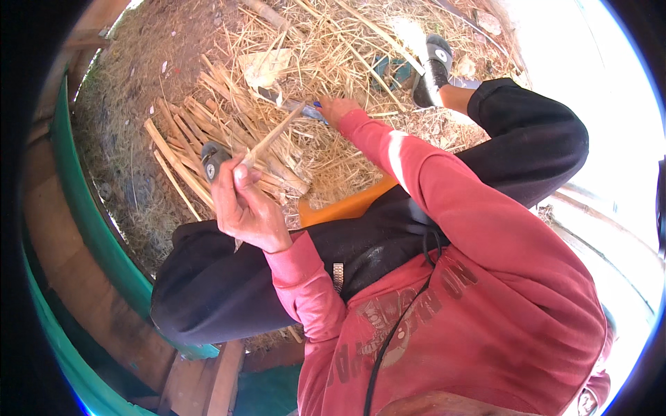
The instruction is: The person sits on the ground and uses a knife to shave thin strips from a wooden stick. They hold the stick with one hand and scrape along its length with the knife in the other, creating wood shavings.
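My left hand (248, 202) is raised over my left leg, its thumb and fingers pinched on a pale split bamboo strip (277, 133). The strip slants up and away to the right, its far end overlapping the blade of a knife (316, 114) in this view. Whether strip and blade touch, I cannot tell. Farther off, my right hand (338, 109) is closed on the knife's handle, which it mostly hides; a small blue spot shows by the fingers. Below the blade lies a loose pile of similar split strips (198, 128).
Thin shavings (340, 55) litter the ground around the pile. An orange seat edge (347, 206) shows between my legs. My sandalled feet flank the work, the right sandal (433, 66) at far right. Wooden boards with a green edge (83, 187) run along the left.
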A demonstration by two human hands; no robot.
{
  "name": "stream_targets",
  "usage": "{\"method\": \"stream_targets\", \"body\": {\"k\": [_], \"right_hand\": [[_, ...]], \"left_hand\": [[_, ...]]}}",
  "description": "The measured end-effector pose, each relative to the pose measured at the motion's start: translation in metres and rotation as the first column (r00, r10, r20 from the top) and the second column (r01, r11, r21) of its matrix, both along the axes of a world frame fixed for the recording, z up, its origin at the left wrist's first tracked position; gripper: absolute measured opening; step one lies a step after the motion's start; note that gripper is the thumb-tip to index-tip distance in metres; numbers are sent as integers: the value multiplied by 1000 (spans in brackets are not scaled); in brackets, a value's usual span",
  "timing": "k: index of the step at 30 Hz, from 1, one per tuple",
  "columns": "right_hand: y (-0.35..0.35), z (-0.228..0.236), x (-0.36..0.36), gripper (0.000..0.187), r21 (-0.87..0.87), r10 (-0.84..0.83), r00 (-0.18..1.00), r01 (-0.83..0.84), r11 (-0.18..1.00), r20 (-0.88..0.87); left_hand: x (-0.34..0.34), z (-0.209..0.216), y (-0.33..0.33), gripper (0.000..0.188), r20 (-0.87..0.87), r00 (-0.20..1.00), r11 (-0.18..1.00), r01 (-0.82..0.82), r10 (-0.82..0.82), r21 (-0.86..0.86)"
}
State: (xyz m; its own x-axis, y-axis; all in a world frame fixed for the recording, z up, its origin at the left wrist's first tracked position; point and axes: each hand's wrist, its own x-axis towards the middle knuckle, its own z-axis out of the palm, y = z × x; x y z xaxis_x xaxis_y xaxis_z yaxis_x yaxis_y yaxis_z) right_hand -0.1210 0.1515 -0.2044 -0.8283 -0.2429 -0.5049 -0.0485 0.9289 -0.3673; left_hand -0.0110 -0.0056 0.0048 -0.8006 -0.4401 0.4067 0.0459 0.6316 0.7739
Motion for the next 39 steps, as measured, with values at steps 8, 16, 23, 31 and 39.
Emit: {"method": "stream_targets", "body": {"k": [8, 16, 23, 31, 39], "right_hand": [[-5, -99, -22, 26, 85, -76, 995, 81, 993, -62], [26, 22, -26, 53, -133, -102, 904, 172, 976, 416], [31, 130, 26, 30, -309, -420, 900, 435, 846, 119], [-8, 156, 130, 30, -239, 120, 735, -364, 900, -667], [-24, 167, 127, 24, -553, -179, 962, 35, 832, -207]], "left_hand": [[20, 49, -21, 31, -340, 931, 985, -162, 133, -56], [37, 136, -63, 50, -479, 835, 867, -429, 273, -253], [2, 39, -21, 12, -119, 992, 997, 22, -30, -69], [21, 26, -4, 16, -12, 988, 966, 151, -152, 211], [46, 14, -8, 16, 45, 996, 972, 67, -79, 227]]}}
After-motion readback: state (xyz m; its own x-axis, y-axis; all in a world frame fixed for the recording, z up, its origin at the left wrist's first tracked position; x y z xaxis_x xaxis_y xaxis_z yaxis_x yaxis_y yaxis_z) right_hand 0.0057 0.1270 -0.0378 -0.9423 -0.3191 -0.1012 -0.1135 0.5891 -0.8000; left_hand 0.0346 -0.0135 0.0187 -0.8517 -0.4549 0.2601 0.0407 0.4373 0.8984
